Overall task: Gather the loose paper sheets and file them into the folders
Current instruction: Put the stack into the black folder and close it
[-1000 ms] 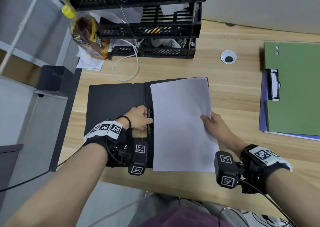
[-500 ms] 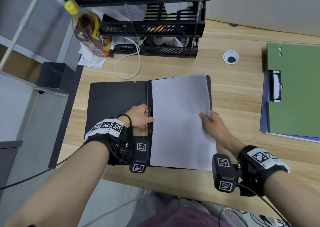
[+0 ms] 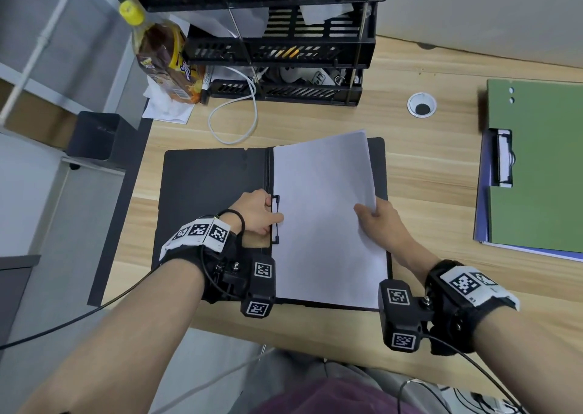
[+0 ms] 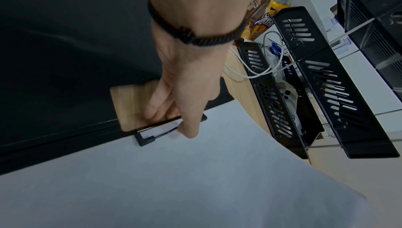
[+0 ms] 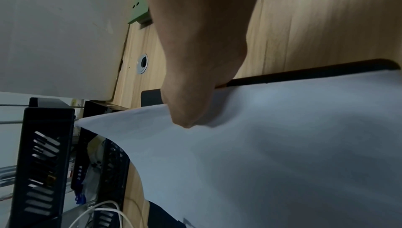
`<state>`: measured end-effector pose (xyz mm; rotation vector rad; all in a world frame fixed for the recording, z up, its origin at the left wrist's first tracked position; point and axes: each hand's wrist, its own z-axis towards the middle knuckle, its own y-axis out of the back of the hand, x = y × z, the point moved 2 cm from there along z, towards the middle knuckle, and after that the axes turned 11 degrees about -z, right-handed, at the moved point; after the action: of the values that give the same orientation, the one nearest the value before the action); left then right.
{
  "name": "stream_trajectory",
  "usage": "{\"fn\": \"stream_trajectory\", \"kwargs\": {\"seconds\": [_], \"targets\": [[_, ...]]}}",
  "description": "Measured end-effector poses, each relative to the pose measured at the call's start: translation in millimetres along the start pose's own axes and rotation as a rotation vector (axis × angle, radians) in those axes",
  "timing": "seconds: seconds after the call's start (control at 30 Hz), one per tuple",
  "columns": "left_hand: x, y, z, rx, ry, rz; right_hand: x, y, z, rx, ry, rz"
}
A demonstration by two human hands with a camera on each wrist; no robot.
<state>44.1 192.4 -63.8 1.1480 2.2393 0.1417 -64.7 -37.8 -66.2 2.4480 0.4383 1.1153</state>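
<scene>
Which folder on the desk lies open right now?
The black folder under both hands lies open, paper sheets on its right half. The green folder to the right lies closed, untouched.

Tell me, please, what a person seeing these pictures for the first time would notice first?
First, the white paper sheets lying on the right half of the open black folder at the desk's near edge, between two hands. The right hand pinches the sheets' right edge, which curls upward, while the left hand grips the black clip at the folder's spine. Next, the green folder at the far right.
</scene>
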Motion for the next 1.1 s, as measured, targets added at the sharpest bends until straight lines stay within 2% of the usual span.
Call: {"fn": "stream_trajectory", "kwargs": {"seconds": [0.37, 0.5, 0.6, 0.67, 0.7, 0.87, 0.97, 1.1], "targets": [[3, -5, 4, -0.082, -0.013, 0.073, -5, -3, 5, 0.026, -0.085, -0.05], [5, -11, 8, -0.201, -0.051, 0.208, -7, -1, 6, 0.073, -0.166, -0.077], [8, -14, 9, -0.244, -0.075, 0.237, -13, 10, 7, -0.043, -0.234, -0.1], [11, -12, 8, -0.241, -0.097, 0.233, -16, 18, 7, -0.141, -0.213, -0.129], [12, -10, 7, -0.237, -0.111, 0.219, -13, 20, 5, -0.142, -0.187, -0.082], [31, 4, -8, -0.198, -0.136, -0.117, 27, -10, -11, 0.126, -0.12, 0.153], [62, 23, -21, -0.307, -0.161, -0.281, 45, -44, -14, 0.214, -0.102, 0.096], [133, 52, -41, -0.514, -0.117, -0.251, 60, -85, -15, 0.249, -0.085, -0.021]]}}
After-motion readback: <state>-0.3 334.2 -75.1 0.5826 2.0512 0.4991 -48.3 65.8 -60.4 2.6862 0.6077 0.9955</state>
